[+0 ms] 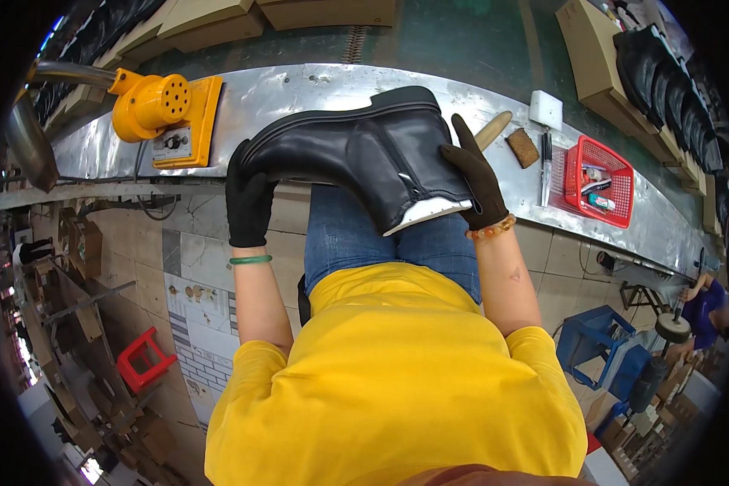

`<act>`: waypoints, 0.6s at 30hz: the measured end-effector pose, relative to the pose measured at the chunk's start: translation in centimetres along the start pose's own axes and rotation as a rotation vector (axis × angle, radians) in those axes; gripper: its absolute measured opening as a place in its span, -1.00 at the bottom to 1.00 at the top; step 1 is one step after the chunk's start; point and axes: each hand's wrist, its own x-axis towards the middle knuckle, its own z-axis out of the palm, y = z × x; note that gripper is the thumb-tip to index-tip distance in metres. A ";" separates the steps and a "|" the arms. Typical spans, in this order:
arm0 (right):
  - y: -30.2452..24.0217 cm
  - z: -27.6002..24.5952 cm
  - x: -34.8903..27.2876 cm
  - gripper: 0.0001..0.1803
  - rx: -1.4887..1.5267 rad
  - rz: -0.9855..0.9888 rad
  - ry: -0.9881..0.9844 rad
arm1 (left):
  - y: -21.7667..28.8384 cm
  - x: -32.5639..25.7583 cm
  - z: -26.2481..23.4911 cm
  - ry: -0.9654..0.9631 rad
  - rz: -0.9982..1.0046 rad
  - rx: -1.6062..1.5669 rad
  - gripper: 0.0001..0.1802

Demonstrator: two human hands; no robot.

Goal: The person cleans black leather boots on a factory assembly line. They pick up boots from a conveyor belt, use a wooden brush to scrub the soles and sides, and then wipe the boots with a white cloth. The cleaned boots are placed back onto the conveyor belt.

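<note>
A black leather ankle boot (356, 150) is held sideways at the metal bench's near edge, its sole away from me and its toe to the left. A side zip with a pull runs down to the shaft's opening, where a white lining edge shows. My left hand (249, 198), in a black glove, is closed round the toe. My right hand (479, 178), in a dark brown glove, grips the shaft's opening, thumb on the leather and fingers stretched along the rim. Just beyond the right fingers lies a pale wooden rod (494, 128), partly hidden.
Right of the boot are a brown block (523, 148), a white block (546, 109), a slim pen-like tool (546, 170) and a red basket (577, 178) of small items. A yellow machine (202, 121) stands left. Boxes (595, 73) line the far side; another person (705, 312) is far right.
</note>
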 end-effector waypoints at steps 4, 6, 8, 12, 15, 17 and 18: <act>1.5 -1.8 -0.5 -0.18 0.081 0.027 0.004 | 1.7 0.1 2.3 0.048 0.062 0.065 -0.29; 2.2 -2.3 -0.8 -0.23 0.127 0.052 -0.013 | 2.4 0.3 3.2 0.059 0.105 0.183 -0.29; 3.0 -2.8 -0.8 -0.24 0.145 0.061 -0.014 | 2.9 0.5 4.0 0.045 0.164 0.353 -0.31; 4.1 -4.3 -0.8 -0.24 0.190 0.055 -0.066 | 4.1 0.2 6.3 0.046 0.188 0.419 -0.29; 4.0 -4.9 -0.5 -0.22 0.117 0.018 -0.100 | 4.1 0.4 6.2 0.038 0.171 0.428 -0.28; 3.6 -4.7 -0.7 -0.21 0.031 -0.018 -0.117 | 3.9 0.6 5.8 0.019 0.150 0.423 -0.28; 2.7 -4.0 -1.2 -0.20 -0.034 -0.039 -0.120 | 3.6 0.7 5.0 0.005 0.135 0.421 -0.28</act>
